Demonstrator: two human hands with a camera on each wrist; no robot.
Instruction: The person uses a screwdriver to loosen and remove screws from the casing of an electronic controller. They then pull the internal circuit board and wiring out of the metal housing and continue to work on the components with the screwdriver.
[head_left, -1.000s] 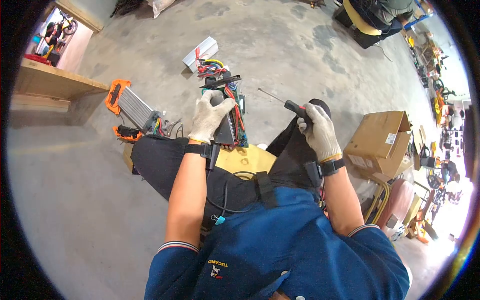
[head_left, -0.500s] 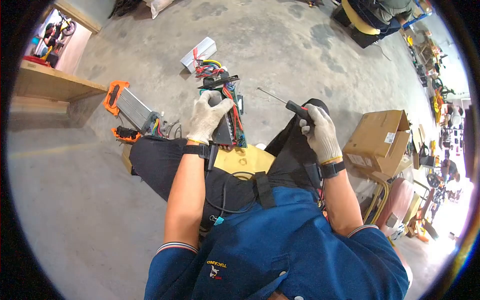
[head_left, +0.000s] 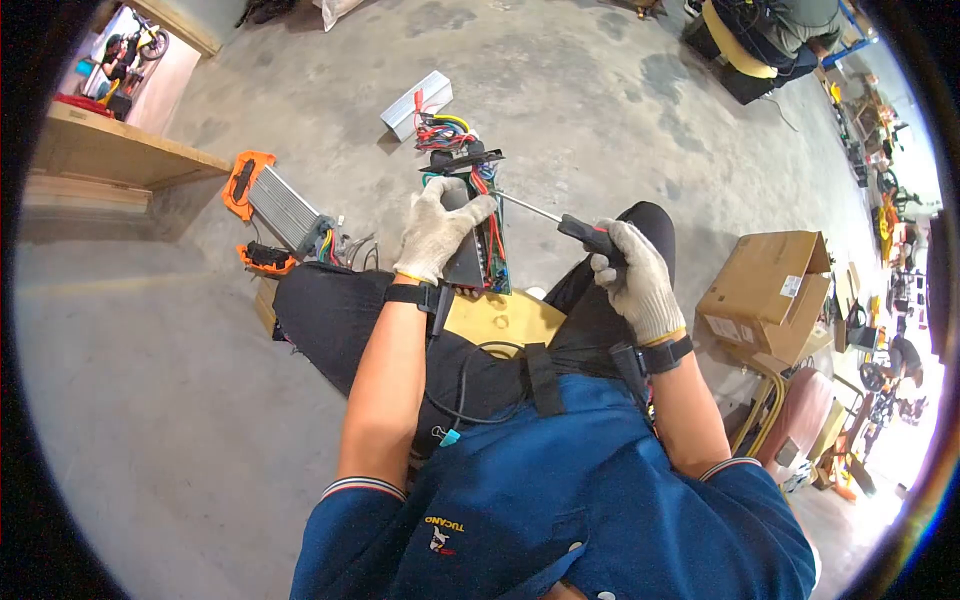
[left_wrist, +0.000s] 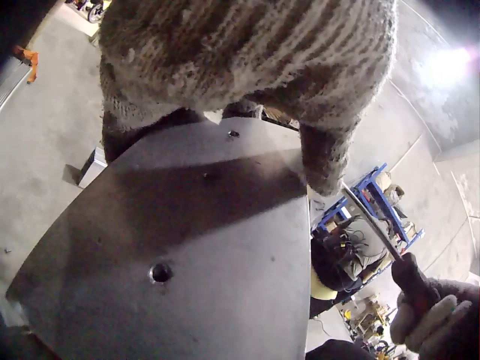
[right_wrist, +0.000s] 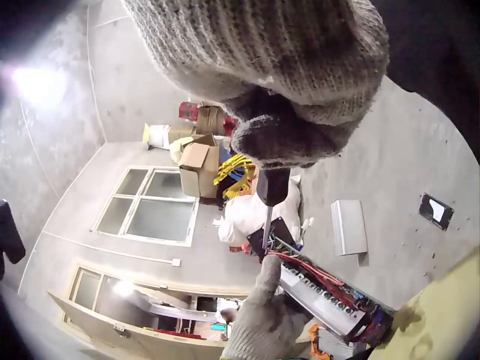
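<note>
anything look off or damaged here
The black plate sits askew across the end of the board, with wires tangled beyond it. The silver case lies apart on the floor. Probably opened up; no clear damage shows.

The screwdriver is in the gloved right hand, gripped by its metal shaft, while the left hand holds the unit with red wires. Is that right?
Not quite: the right hand grips the screwdriver by its handle, not its metal shaft, as the head view shows. The left hand does hold the unit with red wires.
</note>
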